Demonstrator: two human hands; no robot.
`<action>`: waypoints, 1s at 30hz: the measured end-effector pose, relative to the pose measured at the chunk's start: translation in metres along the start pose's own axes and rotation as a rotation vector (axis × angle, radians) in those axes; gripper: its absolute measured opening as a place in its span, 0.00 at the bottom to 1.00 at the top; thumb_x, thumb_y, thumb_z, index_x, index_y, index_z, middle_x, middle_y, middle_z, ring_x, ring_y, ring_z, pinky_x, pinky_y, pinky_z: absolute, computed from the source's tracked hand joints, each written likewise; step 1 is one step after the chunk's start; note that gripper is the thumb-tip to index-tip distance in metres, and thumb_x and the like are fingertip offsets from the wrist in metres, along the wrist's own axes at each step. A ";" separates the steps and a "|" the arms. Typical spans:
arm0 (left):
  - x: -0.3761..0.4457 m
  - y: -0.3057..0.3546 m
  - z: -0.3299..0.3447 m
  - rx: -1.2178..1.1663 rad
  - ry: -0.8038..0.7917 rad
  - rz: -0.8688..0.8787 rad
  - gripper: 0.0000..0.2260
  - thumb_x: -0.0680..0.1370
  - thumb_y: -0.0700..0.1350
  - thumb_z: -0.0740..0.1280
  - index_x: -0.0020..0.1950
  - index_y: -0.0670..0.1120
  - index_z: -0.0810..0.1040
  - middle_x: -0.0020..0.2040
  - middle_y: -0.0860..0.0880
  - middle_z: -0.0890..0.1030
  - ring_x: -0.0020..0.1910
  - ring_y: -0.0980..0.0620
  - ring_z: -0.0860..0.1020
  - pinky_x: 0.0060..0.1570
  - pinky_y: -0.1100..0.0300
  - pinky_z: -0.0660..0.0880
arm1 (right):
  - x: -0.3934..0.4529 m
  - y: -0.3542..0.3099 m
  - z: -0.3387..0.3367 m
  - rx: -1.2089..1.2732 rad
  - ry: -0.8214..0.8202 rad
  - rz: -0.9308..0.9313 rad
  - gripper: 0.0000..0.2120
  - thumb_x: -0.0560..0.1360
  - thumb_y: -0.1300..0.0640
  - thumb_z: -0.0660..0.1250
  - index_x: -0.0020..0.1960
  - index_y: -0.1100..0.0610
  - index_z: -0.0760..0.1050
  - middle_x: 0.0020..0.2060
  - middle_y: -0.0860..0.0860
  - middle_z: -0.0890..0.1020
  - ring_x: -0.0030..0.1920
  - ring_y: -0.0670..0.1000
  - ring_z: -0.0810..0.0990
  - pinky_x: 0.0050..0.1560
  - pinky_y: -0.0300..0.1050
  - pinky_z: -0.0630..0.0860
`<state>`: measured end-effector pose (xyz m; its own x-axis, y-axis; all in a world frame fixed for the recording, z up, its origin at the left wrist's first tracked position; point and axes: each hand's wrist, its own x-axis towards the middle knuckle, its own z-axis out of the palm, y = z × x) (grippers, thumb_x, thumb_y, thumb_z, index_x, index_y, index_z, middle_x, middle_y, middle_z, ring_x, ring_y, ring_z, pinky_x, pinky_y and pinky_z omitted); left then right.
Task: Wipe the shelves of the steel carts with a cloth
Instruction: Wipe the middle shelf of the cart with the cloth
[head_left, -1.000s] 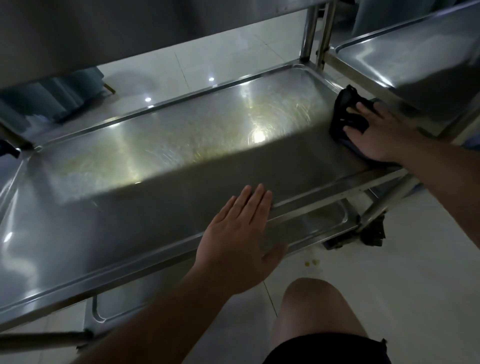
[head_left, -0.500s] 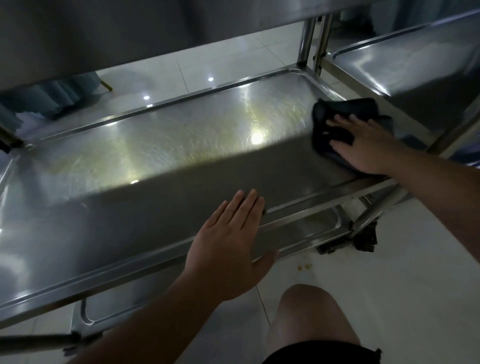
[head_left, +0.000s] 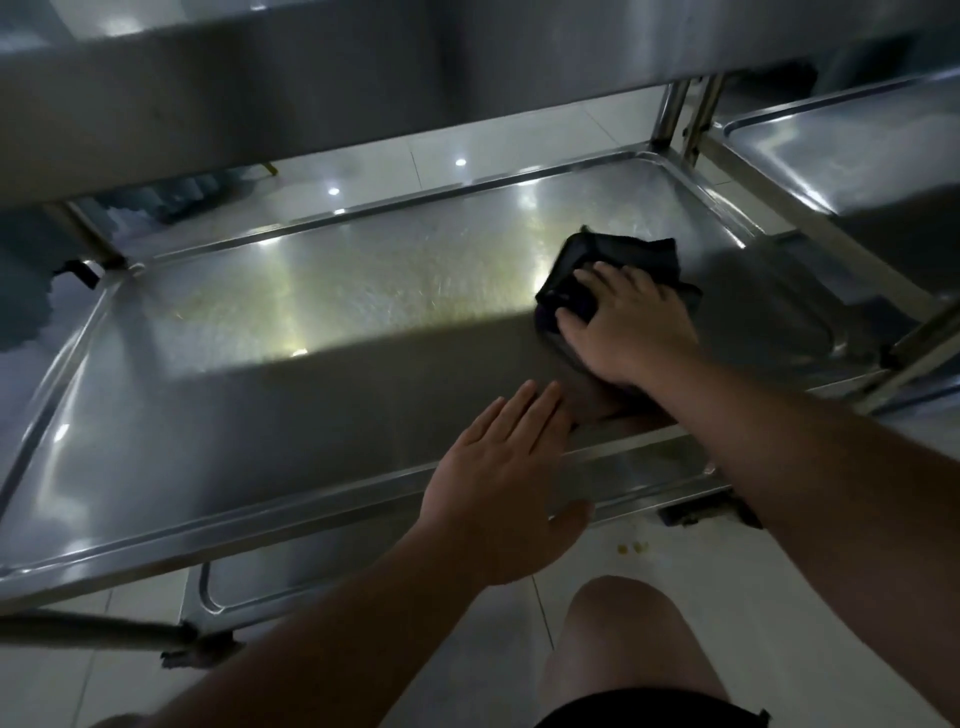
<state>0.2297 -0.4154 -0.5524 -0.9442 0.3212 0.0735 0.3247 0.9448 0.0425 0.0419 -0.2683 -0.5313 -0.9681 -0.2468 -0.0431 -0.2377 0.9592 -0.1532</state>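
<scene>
The steel cart's middle shelf (head_left: 260, 395) fills the view, a shallow tray with a raised rim and bright reflections at its far half. A black cloth (head_left: 623, 260) lies crumpled on the right part of that shelf. My right hand (head_left: 631, 322) presses flat on the cloth with spread fingers. My left hand (head_left: 504, 483) rests flat on the shelf's near rim, fingers straight and together, thumb hanging below the edge.
The cart's top shelf (head_left: 363, 67) overhangs the view. A lower shelf (head_left: 363, 577) shows under the near rim. A second steel cart (head_left: 841, 150) stands close at the right. My bare knee (head_left: 623, 639) is over the white tiled floor, with small yellow crumbs (head_left: 634, 546) nearby.
My right hand has slid the black cloth leftward along the shelf, away from the right rim. My left hand has stayed on the near rim.
</scene>
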 end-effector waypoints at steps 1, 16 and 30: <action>0.000 0.000 0.000 -0.010 0.004 0.001 0.41 0.81 0.68 0.55 0.87 0.46 0.52 0.87 0.47 0.52 0.86 0.49 0.47 0.82 0.53 0.43 | 0.004 0.016 -0.004 -0.015 0.014 0.022 0.40 0.76 0.29 0.42 0.83 0.46 0.53 0.83 0.46 0.54 0.82 0.56 0.50 0.79 0.60 0.51; 0.001 -0.021 -0.028 -0.421 -0.081 -0.020 0.29 0.80 0.56 0.65 0.80 0.47 0.68 0.78 0.48 0.67 0.80 0.47 0.61 0.80 0.47 0.62 | -0.006 -0.070 0.013 0.007 -0.136 -0.124 0.43 0.74 0.27 0.41 0.84 0.45 0.43 0.83 0.45 0.42 0.82 0.54 0.39 0.79 0.57 0.40; -0.179 -0.191 -0.044 -0.083 0.000 -0.617 0.31 0.84 0.67 0.49 0.84 0.54 0.59 0.84 0.48 0.61 0.83 0.45 0.58 0.79 0.45 0.55 | -0.012 -0.073 0.005 0.030 -0.102 0.334 0.38 0.79 0.35 0.43 0.84 0.53 0.43 0.84 0.51 0.44 0.82 0.59 0.41 0.80 0.62 0.41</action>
<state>0.3391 -0.6563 -0.5303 -0.9592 -0.2824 0.0105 -0.2775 0.9482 0.1544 0.0710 -0.3358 -0.5250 -0.9788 0.0662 -0.1940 0.0949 0.9852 -0.1425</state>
